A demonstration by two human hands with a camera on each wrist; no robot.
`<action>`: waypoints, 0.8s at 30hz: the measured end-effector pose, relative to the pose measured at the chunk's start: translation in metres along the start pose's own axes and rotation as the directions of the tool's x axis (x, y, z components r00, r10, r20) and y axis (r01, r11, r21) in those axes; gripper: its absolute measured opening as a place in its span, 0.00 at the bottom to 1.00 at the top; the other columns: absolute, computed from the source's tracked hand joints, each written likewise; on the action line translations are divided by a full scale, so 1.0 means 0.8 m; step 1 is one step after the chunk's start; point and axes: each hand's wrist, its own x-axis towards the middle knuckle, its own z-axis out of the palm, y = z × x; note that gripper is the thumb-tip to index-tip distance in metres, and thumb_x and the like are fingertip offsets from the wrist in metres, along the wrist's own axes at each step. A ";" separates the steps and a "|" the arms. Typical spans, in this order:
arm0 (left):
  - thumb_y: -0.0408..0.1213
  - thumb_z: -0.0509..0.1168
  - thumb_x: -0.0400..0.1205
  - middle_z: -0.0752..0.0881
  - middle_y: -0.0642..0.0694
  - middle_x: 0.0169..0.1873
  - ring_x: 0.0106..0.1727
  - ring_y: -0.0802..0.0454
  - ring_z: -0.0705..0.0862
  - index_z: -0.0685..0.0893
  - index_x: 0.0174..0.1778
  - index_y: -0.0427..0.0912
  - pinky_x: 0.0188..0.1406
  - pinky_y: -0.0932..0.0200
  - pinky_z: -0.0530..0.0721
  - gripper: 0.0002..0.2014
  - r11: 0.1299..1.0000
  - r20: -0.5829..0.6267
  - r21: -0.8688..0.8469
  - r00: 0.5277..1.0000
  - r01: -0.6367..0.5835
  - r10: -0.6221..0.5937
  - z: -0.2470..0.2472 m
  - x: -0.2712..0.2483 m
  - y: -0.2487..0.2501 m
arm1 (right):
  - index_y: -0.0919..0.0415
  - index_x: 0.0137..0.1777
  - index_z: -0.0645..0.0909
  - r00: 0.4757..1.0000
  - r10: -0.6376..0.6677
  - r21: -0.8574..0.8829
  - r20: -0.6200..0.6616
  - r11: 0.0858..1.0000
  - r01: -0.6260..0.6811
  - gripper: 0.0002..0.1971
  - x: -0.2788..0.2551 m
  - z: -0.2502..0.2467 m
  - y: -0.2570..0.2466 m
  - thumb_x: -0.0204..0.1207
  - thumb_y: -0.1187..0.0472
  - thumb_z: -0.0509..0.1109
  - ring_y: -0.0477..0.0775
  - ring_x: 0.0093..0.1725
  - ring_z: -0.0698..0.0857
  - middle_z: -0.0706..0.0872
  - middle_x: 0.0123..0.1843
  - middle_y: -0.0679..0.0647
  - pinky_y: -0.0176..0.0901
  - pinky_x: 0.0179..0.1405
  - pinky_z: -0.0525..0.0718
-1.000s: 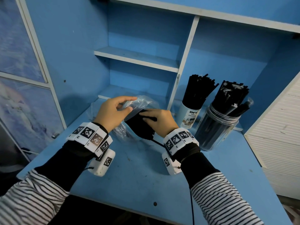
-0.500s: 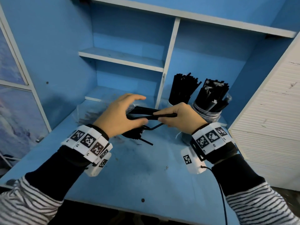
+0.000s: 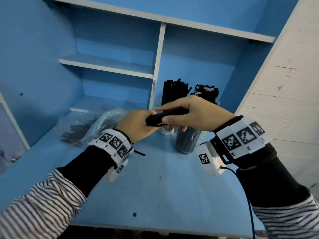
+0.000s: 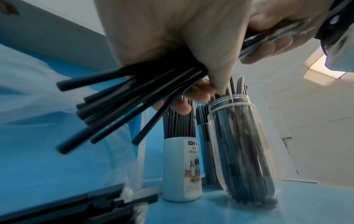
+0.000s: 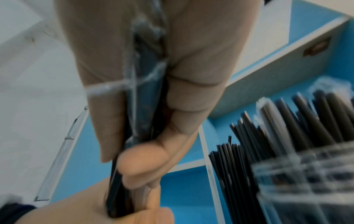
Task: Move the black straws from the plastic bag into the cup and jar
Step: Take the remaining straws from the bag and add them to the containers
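Observation:
Both hands hold one bundle of black straws (image 3: 159, 118) level above the desk, just in front of the cup and jar. My left hand (image 3: 136, 125) grips its left end, where the straws (image 4: 122, 104) fan out below the fingers. My right hand (image 3: 191, 112) grips the other end; the straws (image 5: 147, 109) there show clear wrapping. The white cup (image 4: 182, 169) and the clear jar (image 4: 243, 151) stand side by side, both packed with black straws. The plastic bag (image 3: 81, 130) lies at the left of the desk with several straws inside.
The blue desk (image 3: 155, 195) has a blue shelf unit behind it, with a white divider (image 3: 157, 66) just left of the cup. A white panel wall (image 3: 284, 83) closes the right side. One loose straw (image 3: 139, 153) pokes out beside my left wrist.
The bundle has come out of the bag and moved up and to the right, in front of the cup and jar. Both hands now grip it closer together; the bag stays behind at left.

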 end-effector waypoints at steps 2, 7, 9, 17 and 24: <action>0.58 0.69 0.77 0.77 0.54 0.19 0.22 0.60 0.75 0.80 0.28 0.50 0.25 0.62 0.70 0.18 0.985 -0.038 -0.171 0.998 0.035 -0.042 0.003 0.002 0.008 | 0.41 0.68 0.81 0.995 -0.033 -0.019 -0.099 0.999 0.031 0.20 -0.004 -0.015 -0.008 0.75 0.48 0.73 0.38 0.36 0.85 0.89 0.42 0.37 0.30 0.41 0.82; 0.59 0.66 0.78 0.75 0.48 0.22 0.25 0.54 0.75 0.74 0.27 0.43 0.28 0.59 0.74 0.23 0.936 -0.086 -0.348 0.993 0.045 -0.080 0.003 0.005 0.031 | 0.48 0.67 0.81 0.837 -0.180 0.059 -0.517 0.968 0.244 0.20 -0.004 -0.025 -0.023 0.76 0.52 0.75 0.40 0.43 0.89 0.85 0.60 0.45 0.32 0.49 0.83; 0.56 0.65 0.79 0.78 0.45 0.22 0.25 0.55 0.79 0.78 0.27 0.39 0.34 0.61 0.80 0.24 0.891 -0.062 -0.454 0.997 0.004 -0.036 0.005 0.005 0.041 | 0.54 0.66 0.80 0.754 -0.235 0.071 -0.614 0.935 0.348 0.18 0.001 -0.019 -0.030 0.77 0.60 0.74 0.41 0.44 0.88 0.84 0.61 0.48 0.32 0.50 0.84; 0.34 0.69 0.81 0.87 0.43 0.35 0.40 0.53 0.88 0.83 0.43 0.37 0.44 0.65 0.84 0.05 0.735 0.122 -0.676 0.992 0.056 0.037 0.042 -0.008 0.039 | 0.65 0.48 0.85 0.846 -0.241 -0.171 -0.475 0.969 0.180 0.17 0.026 0.014 -0.003 0.85 0.52 0.61 0.51 0.38 0.83 0.86 0.40 0.56 0.43 0.39 0.81; 0.38 0.68 0.82 0.87 0.37 0.41 0.34 0.57 0.85 0.82 0.49 0.36 0.40 0.67 0.86 0.08 0.784 0.188 -0.607 0.982 0.130 -0.018 0.041 -0.008 0.041 | 0.47 0.71 0.78 0.928 -0.162 -0.051 -0.337 0.987 0.153 0.21 0.026 0.035 0.018 0.79 0.46 0.68 0.35 0.61 0.79 0.81 0.65 0.40 0.27 0.62 0.77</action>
